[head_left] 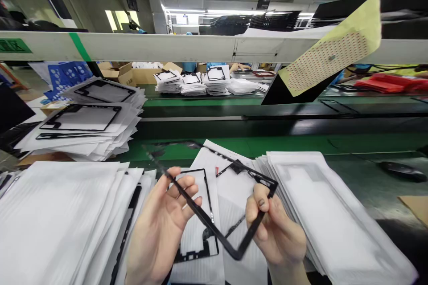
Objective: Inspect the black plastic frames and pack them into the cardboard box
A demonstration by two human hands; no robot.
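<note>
Your right hand [277,229] pinches a thin black frame [205,219] above white sheets [247,269]; your left hand [160,227] sits half-curled beside it — contact unclear. You look midway — this frame not yet set down, another frame [209,234] lying below.

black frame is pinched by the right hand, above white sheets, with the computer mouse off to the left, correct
Not quite: the head view shows the computer mouse off to the right. The black frame is pinched by the right hand above white sheets, as you say.
</note>
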